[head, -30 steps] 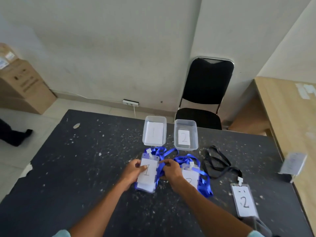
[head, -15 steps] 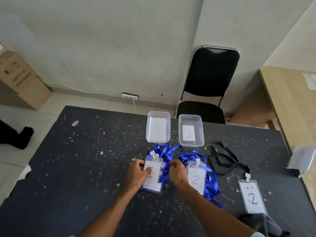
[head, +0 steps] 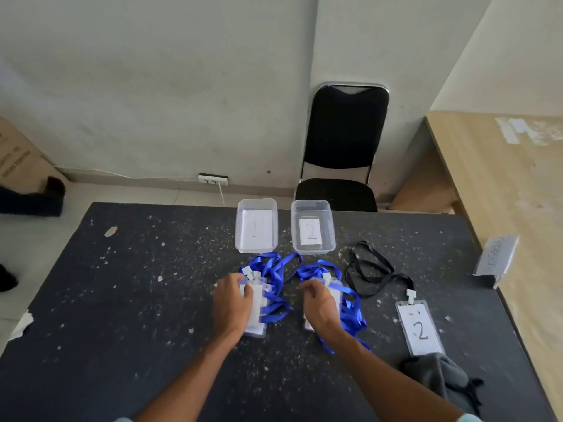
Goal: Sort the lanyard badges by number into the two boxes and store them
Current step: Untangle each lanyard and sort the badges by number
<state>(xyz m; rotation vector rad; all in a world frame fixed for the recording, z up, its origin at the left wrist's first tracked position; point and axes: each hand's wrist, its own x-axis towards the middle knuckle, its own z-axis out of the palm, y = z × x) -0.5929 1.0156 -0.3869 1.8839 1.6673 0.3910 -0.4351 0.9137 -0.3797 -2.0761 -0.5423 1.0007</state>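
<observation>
Two clear plastic boxes stand at the table's far edge: box 1 (head: 239,229) on the left, box 2 (head: 331,229) on the right, each with a numbered paper inside. In front of box 1 lies a stack of badges (head: 259,303) tangled in blue lanyards (head: 274,269); my left hand (head: 233,303) grips it with fingers curled over its top left. My right hand (head: 320,306) curls over a second stack of badges (head: 336,292) with blue lanyards (head: 353,312), in front of box 2. A separate badge marked 2 (head: 420,328) on a black lanyard (head: 374,272) lies to the right.
The dark speckled table (head: 152,300) carries a grey cloth bundle (head: 438,376) at the near right. A black chair (head: 344,141) stands behind the boxes. A wooden desk (head: 502,184) with a small plastic sign (head: 496,260) borders the right side.
My right hand has left the stack of 1 badges and moved right onto the stack of 2 badges. My left hand stays on the 1 stack.
</observation>
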